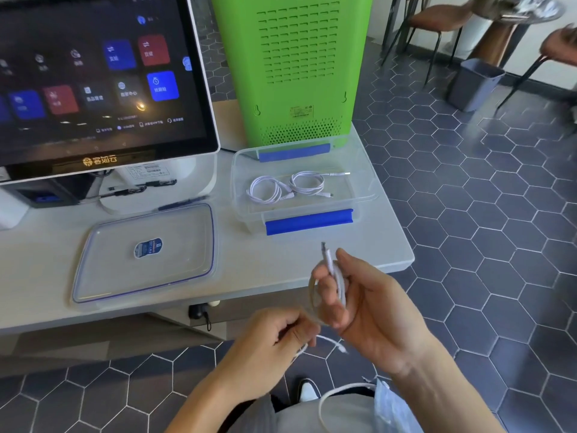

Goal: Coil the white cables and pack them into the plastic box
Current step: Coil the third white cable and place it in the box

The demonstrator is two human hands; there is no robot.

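Observation:
A clear plastic box (249, 215) with blue clips stands open on the table's right part. Two coiled white cables (288, 186) lie inside it. Below the table's front edge, my right hand (365, 304) grips a partly wound white cable (335, 278), one plug end sticking up past the thumb. My left hand (271, 345) pinches the loose tail of the same cable (331, 342), lower and to the left. Another loop of white cable (324, 401) hangs over my lap.
The box's lid (146, 254) lies flat on the table to the left of the box. A touchscreen terminal (100, 76) stands at the back left and a green appliance (293, 67) behind the box. Chairs and a grey bin (474, 84) stand on the tiled floor at right.

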